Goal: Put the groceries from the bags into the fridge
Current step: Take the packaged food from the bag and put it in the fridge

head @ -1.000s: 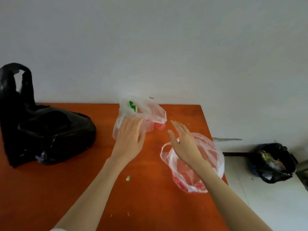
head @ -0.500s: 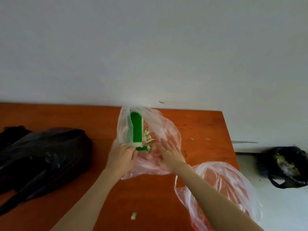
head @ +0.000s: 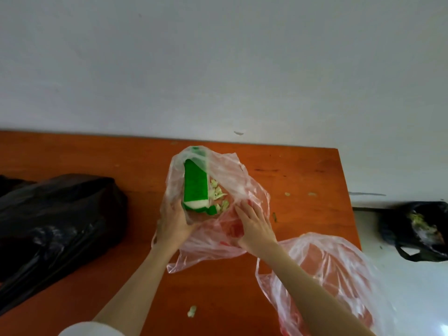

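Note:
A clear plastic bag with red print [head: 232,187] lies open on the orange table [head: 97,156]. Inside it I see a green and white carton [head: 196,185] and pale green vegetable scraps [head: 218,194]. My left hand [head: 173,220] grips the bag's left edge close to the carton's lower end. My right hand [head: 254,225] lies on the bag's right side with fingers spread, holding the plastic apart. A second clear bag with red print [head: 339,275] sits at the table's right front corner, partly behind my right forearm.
A big black plastic bag [head: 55,219] fills the table's left side. A small black bag [head: 417,229] with green scraps sits on the white floor to the right. Scraps [head: 192,311] lie on the table. The white wall is right behind the table.
My view has come closer and lower over the open bag. Both hands went from hovering beside the bags onto the far bag and spread its mouth, so the carton shows.

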The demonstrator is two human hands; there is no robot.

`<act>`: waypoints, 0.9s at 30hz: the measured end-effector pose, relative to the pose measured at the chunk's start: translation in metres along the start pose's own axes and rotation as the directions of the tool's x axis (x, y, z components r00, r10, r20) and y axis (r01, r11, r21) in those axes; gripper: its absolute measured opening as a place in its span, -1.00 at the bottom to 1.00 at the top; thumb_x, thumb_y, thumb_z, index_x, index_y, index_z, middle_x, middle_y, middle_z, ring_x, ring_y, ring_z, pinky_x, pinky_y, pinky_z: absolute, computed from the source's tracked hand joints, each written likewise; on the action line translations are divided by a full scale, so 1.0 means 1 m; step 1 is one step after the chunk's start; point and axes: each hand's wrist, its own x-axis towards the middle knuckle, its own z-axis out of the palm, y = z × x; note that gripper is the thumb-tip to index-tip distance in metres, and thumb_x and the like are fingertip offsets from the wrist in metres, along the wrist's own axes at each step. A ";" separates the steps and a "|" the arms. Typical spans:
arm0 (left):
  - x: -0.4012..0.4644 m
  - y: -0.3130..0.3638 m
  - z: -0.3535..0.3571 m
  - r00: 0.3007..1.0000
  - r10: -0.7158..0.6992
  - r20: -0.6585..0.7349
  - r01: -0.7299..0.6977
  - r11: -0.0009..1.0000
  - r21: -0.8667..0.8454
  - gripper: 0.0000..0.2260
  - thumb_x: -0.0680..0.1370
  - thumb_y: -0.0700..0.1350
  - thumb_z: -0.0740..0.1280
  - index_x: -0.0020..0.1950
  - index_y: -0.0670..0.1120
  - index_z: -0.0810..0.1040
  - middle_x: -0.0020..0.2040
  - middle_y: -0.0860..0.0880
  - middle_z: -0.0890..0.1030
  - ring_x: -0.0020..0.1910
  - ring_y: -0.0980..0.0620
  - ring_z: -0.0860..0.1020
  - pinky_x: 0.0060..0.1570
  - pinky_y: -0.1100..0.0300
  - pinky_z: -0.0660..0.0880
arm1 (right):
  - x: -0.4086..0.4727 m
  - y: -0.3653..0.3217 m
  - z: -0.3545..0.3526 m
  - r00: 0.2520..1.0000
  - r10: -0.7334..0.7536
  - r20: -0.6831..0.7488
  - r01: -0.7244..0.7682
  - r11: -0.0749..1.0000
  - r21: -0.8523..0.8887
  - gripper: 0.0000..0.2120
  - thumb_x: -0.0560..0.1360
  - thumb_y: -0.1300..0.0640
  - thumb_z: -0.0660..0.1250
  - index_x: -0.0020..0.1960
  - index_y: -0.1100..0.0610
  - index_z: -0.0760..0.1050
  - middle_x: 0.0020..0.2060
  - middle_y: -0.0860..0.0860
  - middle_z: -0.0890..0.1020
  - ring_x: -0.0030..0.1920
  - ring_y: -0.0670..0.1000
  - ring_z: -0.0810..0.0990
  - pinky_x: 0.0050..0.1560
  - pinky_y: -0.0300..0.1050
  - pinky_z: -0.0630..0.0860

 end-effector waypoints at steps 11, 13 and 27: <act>-0.049 -0.016 0.032 0.991 0.063 -0.116 -0.058 0.997 0.044 -0.29 0.44 -0.01 0.41 0.49 0.02 0.11 0.50 -0.07 0.12 0.44 -0.12 0.22 0.29 -0.11 0.34 | -0.015 -0.052 0.002 0.937 0.148 -0.316 -0.013 0.919 0.394 -0.71 0.54 0.12 0.26 0.24 0.18 0.45 0.12 0.09 0.53 0.16 0.11 0.50 0.09 -0.07 0.46; -0.051 -0.015 0.031 0.987 0.063 -0.147 -0.053 0.996 0.076 -0.31 0.44 0.02 0.41 0.48 0.02 0.14 0.47 -0.09 0.20 0.44 -0.13 0.20 0.29 -0.09 0.28 | -0.006 -0.058 0.000 0.957 0.233 -0.170 -0.142 0.895 0.423 -0.70 0.56 0.07 0.22 0.23 0.18 0.44 0.09 0.09 0.54 0.07 0.11 0.54 0.00 -0.07 0.47; -0.053 0.000 -0.025 0.823 0.272 -0.499 -0.145 0.949 0.280 -0.55 0.31 0.10 0.48 0.16 0.03 0.54 0.23 -0.17 0.44 0.19 -0.18 0.33 0.03 -0.21 0.37 | -0.020 -0.084 -0.061 0.965 0.104 -0.242 0.102 0.701 0.706 -0.76 0.53 0.23 0.26 -0.31 0.08 0.38 -0.26 0.19 0.65 -0.31 0.08 0.61 -0.34 -0.19 0.50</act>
